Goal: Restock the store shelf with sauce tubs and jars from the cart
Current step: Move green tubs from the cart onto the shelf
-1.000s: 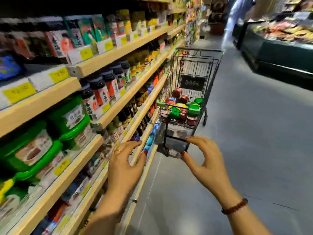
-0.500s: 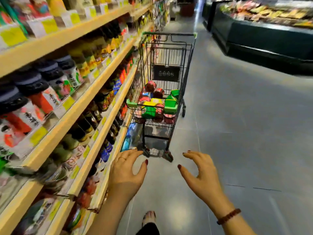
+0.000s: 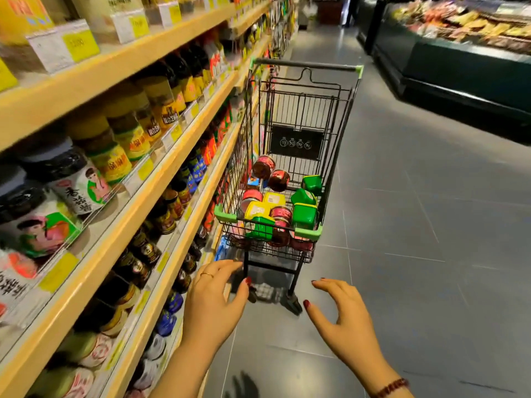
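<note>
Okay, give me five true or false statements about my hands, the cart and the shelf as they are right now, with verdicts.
1. The left hand and the right hand hold nothing. True.
2. The black wire cart is empty. False: it holds square green plastic tubs, yellow plastic tubs and round red-lidded jars.
3. The light wooden shelf runs along the person's left. True.
4. The right hand grips the cart's dark bar handle. False: the handle is at the cart's far end, apart from both hands.
5. The dark red beaded bracelet is on the left wrist. False: it is on the right wrist.
</note>
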